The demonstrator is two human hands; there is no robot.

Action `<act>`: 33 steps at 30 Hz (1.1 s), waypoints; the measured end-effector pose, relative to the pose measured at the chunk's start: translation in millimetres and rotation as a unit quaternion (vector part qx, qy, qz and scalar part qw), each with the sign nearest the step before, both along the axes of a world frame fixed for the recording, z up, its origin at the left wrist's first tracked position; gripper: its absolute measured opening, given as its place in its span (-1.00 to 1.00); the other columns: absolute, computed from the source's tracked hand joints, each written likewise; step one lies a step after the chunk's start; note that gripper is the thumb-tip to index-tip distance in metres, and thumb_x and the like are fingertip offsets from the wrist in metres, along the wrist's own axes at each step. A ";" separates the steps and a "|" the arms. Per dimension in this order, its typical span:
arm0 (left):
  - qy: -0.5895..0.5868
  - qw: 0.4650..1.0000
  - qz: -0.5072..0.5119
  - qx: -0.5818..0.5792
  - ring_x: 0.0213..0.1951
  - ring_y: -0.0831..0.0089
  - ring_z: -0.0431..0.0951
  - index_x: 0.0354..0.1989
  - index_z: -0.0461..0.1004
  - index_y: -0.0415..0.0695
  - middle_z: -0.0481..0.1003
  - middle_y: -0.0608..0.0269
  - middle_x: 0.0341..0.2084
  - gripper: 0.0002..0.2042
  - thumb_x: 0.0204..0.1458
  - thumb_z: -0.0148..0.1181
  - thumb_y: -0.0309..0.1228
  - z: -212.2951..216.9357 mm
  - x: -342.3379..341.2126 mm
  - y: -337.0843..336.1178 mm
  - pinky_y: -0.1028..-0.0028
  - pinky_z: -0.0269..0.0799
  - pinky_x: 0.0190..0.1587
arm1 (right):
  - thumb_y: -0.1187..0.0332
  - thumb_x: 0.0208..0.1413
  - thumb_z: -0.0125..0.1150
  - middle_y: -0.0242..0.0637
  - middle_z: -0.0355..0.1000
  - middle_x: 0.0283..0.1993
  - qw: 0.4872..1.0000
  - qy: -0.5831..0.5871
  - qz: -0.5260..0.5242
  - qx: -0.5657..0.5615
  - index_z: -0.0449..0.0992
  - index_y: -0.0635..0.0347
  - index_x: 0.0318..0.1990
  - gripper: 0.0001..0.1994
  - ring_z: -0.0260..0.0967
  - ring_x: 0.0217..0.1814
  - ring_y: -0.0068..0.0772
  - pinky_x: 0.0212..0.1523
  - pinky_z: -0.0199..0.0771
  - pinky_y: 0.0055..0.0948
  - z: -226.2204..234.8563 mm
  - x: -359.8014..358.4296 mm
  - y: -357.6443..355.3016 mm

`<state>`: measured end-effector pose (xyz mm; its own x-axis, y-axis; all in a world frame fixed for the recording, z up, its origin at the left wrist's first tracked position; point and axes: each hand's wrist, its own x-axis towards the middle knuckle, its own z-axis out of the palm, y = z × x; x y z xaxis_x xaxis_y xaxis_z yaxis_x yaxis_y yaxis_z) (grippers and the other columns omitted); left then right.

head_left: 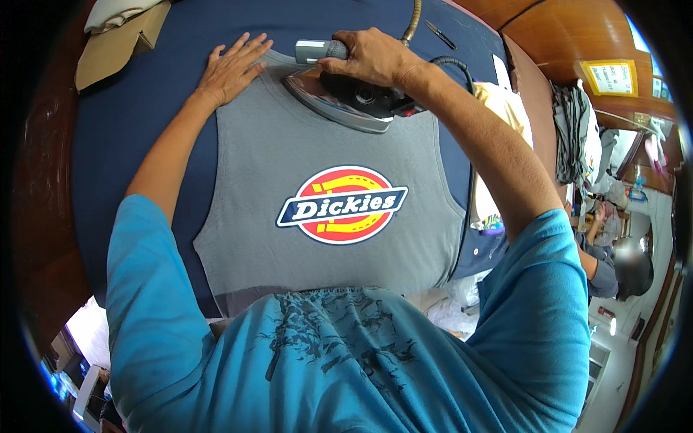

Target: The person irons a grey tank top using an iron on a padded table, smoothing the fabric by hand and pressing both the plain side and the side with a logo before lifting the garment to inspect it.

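- My right hand [372, 56]: fingers were curled tight round the grey handle of the steam iron [343, 97], clamped on it, thumb side toward the garment.
- My left hand [232, 66]: fingers were spread apart & flat, palm down, pressing the grey sleeveless shirt [325, 159] at its shoulder strap, near the far edge of the ironing surface [144, 108]. It gripped nothing.
- Iron sat w/ its shiny soleplate on the shirt's neckline, just right of my left hand, nose pointing left. A black cord [455, 65] & a metal hose [413, 22] ran off behind my right wrist toward the far edge.
- Shirt lay face up, spread flat across the middle of the dark blue surface, neck at the far edge, hem at the near edge against my turquoise top. Round red-yellow-blue logo in its centre.
- Cardboard box [119, 43] at the far left corner, pale cloth on top of it.
- Small scissors-like tool [440, 34] near the far right corner, can't tell exactly what.
- Yellowish-white garment [505, 108] hung over the right edge, beside my right forearm.
- Another person's arm showed beyond the right edge, well apart.
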<state>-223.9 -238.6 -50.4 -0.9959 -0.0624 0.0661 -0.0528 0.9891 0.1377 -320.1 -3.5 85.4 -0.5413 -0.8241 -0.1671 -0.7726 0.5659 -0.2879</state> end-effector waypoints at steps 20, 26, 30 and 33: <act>-0.026 0.999 0.011 0.028 0.33 0.44 -0.13 0.29 -0.01 0.24 -0.03 0.54 0.30 -0.46 0.13 -0.30 0.05 8.3 -0.7 5.7 0.14 -0.32 0.32 | -0.05 0.01 0.10 0.01 0.47 -0.49 0.994 -0.021 -0.092 0.051 0.44 0.32 -0.20 -0.49 0.49 -0.47 -0.15 -0.38 0.48 -0.34 19.7 21.3 102.4; -0.035 0.999 0.013 0.030 0.33 0.45 -0.13 0.29 -0.01 0.25 -0.03 0.53 0.30 -0.47 0.13 -0.26 0.02 12.8 4.2 8.6 0.14 -0.31 0.31 | 0.06 -0.04 0.11 0.25 0.41 -0.33 0.954 0.006 -0.299 -0.009 0.38 0.51 -0.23 -0.48 0.41 -0.19 0.13 -0.13 0.38 -0.17 4.4 -1.6 160.9; -0.036 0.999 0.016 0.023 0.33 0.44 -0.13 0.29 -0.01 0.24 -0.02 0.52 0.30 -0.47 0.12 -0.25 0.01 12.8 5.3 10.4 0.15 -0.30 0.31 | 0.06 -0.08 0.11 0.31 0.39 -0.26 0.943 0.021 -0.327 -0.051 0.38 0.52 -0.21 -0.46 0.38 -0.14 0.19 -0.09 0.36 -0.15 -11.8 -17.2 167.6; -0.041 0.999 0.013 0.018 0.34 0.44 -0.15 0.31 -0.04 0.23 -0.05 0.53 0.31 -0.46 0.11 -0.22 -0.05 10.2 4.5 9.8 0.13 -0.31 0.30 | 0.04 -0.10 0.10 0.31 0.39 -0.25 0.938 0.053 -0.336 -0.069 0.43 0.50 -0.24 -0.46 0.38 -0.11 0.19 -0.07 0.35 -0.16 -17.5 -67.1 140.3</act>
